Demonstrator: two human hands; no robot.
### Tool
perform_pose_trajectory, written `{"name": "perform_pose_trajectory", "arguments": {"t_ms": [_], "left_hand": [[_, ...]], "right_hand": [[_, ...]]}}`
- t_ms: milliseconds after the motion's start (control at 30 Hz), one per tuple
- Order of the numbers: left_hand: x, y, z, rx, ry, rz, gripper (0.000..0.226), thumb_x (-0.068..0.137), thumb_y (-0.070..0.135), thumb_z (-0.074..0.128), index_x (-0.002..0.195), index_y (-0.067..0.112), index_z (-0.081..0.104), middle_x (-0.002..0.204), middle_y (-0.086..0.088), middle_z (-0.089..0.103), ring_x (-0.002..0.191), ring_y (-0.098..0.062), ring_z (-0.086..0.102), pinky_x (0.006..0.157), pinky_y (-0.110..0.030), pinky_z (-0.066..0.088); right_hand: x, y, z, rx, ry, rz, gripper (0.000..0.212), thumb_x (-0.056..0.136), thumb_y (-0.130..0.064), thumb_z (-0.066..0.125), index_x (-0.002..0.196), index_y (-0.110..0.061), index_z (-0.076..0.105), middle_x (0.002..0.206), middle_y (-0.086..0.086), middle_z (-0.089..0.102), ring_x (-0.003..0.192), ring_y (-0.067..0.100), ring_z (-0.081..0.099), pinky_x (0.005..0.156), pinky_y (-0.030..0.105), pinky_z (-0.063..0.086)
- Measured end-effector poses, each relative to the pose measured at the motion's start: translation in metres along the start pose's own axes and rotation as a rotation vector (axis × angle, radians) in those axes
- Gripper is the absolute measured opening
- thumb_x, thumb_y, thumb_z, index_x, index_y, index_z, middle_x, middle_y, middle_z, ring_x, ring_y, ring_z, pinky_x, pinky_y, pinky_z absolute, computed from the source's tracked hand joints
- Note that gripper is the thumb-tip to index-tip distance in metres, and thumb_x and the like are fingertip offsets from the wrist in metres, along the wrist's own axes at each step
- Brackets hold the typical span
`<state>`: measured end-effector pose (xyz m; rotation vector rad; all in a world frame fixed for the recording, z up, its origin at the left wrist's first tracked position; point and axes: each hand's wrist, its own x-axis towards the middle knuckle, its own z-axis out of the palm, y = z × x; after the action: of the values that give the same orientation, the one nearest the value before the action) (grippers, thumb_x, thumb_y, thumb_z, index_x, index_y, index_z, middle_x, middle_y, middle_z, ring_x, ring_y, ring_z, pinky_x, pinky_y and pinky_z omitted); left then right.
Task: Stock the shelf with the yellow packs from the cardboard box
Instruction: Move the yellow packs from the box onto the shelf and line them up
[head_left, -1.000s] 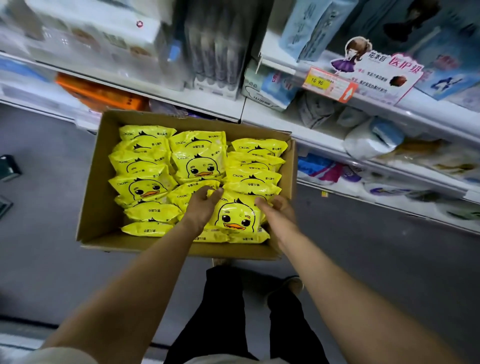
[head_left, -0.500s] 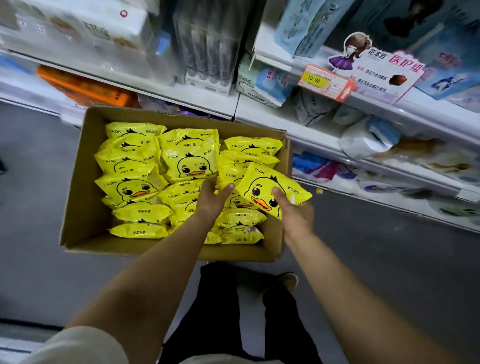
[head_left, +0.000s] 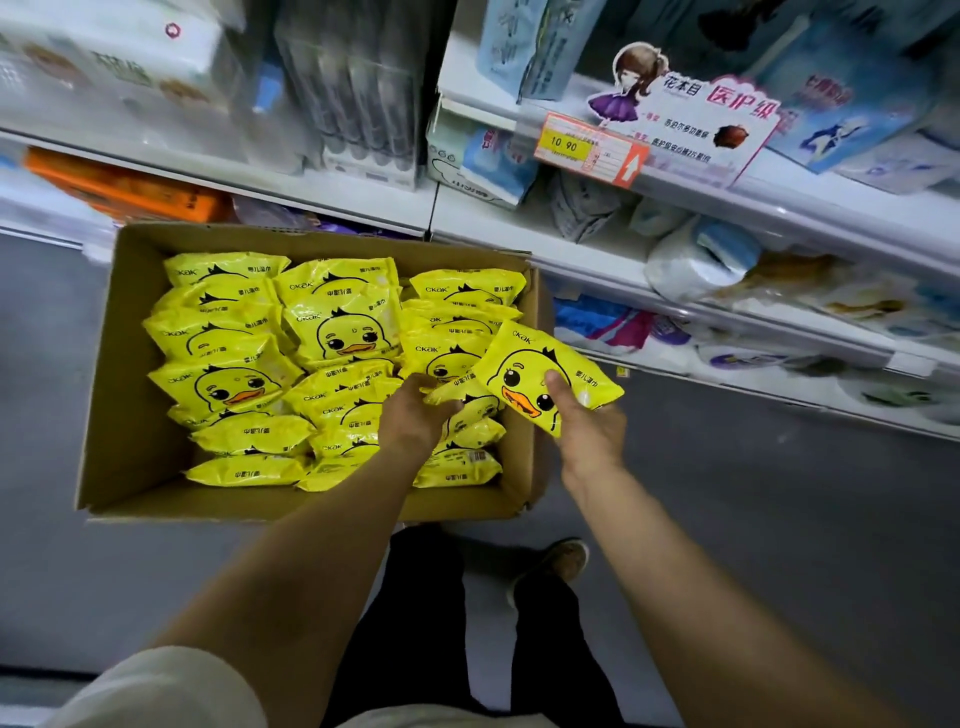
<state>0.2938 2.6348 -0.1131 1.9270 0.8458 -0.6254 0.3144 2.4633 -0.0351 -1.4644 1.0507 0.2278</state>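
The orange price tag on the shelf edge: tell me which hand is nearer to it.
Right. The right hand is below the orange price tag; the left hand is farther left, over the cardboard box.

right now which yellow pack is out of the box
The tilted duck-face pack held in the right hand over the box's right wall; the others lie inside.

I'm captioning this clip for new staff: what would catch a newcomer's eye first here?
The open brown cardboard box on the grey floor, packed with bright yellow duck-print packs, dominates the middle. At its right edge the right hand holds one tilted yellow duck-face pack, while the left hand grips another inside. Above right, an orange price tag hangs on the white shelf.
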Motion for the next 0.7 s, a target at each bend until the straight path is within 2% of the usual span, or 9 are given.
{"name": "perform_pose_trajectory", "arguments": {"t_ms": [67,167,267,333,367,467,533,600,700], "left_hand": [[-0.006,-0.002,0.000,-0.029,0.014,-0.003,0.048,0.080,0.035,0.078,0.119,0.010,0.067,0.115,-0.011,0.069,0.106,-0.028,0.063,0.079,-0.027,0.043],[-0.018,-0.003,-0.003,-0.141,0.083,-0.104,0.056,0.083,0.037,0.076,0.125,0.003,0.063,0.124,-0.014,0.065,0.116,-0.030,0.059,0.092,-0.032,0.045],[-0.031,-0.006,-0.004,-0.430,0.168,-0.203,0.044,0.086,0.026,0.074,0.121,0.002,0.063,0.112,-0.012,0.064,0.104,-0.025,0.058,0.076,-0.029,0.045],[-0.043,-0.008,-0.002,-0.628,0.213,-0.216,0.031,0.086,0.025,0.073,0.109,0.006,0.064,0.106,-0.012,0.066,0.100,-0.029,0.062,0.074,-0.030,0.046],[-0.052,-0.005,-0.002,-0.698,0.231,-0.209,0.032,0.086,0.027,0.073,0.108,0.006,0.063,0.107,-0.013,0.067,0.101,-0.031,0.063,0.077,-0.034,0.049],[-0.083,0.007,0.006,-0.853,0.285,-0.172,0.061,0.084,0.041,0.072,0.127,0.003,0.053,0.124,-0.016,0.062,0.111,-0.032,0.061,0.089,-0.044,0.054],[-0.112,0.023,0.016,-0.918,0.304,-0.128,0.057,0.092,0.039,0.064,0.131,0.000,0.049,0.126,-0.016,0.059,0.107,-0.029,0.062,0.080,-0.039,0.057],[-0.144,0.040,0.033,-0.941,0.307,-0.086,0.051,0.094,0.041,0.062,0.124,0.000,0.056,0.118,-0.016,0.064,0.091,-0.024,0.066,0.073,-0.036,0.058],[-0.191,0.077,0.069,-1.090,0.227,-0.020,0.043,0.090,0.047,0.064,0.107,0.007,0.065,0.108,-0.013,0.069,0.087,-0.023,0.067,0.065,-0.031,0.056]], "right_hand": [[0.000,-0.001,-0.004,0.013,-0.011,0.008,0.024,0.079,-0.018,0.083,0.099,-0.016,0.070,0.103,0.006,0.076,0.093,0.022,0.073,0.091,0.046,0.058],[0.001,-0.004,-0.010,0.037,-0.035,0.023,0.020,0.078,-0.019,0.084,0.094,-0.019,0.070,0.102,0.005,0.076,0.095,0.023,0.073,0.093,0.050,0.056],[0.002,-0.010,-0.017,0.086,-0.090,0.023,0.019,0.079,-0.015,0.083,0.092,-0.019,0.071,0.103,0.006,0.076,0.097,0.025,0.073,0.094,0.052,0.055],[0.003,-0.013,-0.026,0.123,-0.142,0.018,0.021,0.079,-0.014,0.083,0.094,-0.021,0.070,0.105,0.005,0.076,0.099,0.026,0.072,0.095,0.052,0.054],[0.003,-0.015,-0.032,0.141,-0.165,0.015,0.022,0.079,-0.014,0.083,0.094,-0.022,0.069,0.105,0.005,0.076,0.099,0.027,0.072,0.095,0.053,0.054],[0.005,-0.028,-0.058,0.184,-0.218,-0.009,0.025,0.077,-0.019,0.085,0.094,-0.022,0.068,0.100,0.001,0.076,0.096,0.025,0.072,0.094,0.055,0.054],[0.002,-0.044,-0.084,0.251,-0.269,-0.015,0.023,0.081,-0.012,0.081,0.095,-0.020,0.066,0.096,-0.001,0.075,0.091,0.021,0.072,0.092,0.052,0.055],[-0.001,-0.063,-0.117,0.303,-0.312,-0.024,0.022,0.084,-0.007,0.077,0.096,-0.019,0.064,0.097,0.000,0.074,0.083,0.017,0.073,0.089,0.049,0.057],[0.001,-0.096,-0.168,0.356,-0.373,-0.066,0.022,0.084,-0.008,0.078,0.100,-0.017,0.066,0.110,0.008,0.074,0.092,0.022,0.074,0.090,0.050,0.056]]}}
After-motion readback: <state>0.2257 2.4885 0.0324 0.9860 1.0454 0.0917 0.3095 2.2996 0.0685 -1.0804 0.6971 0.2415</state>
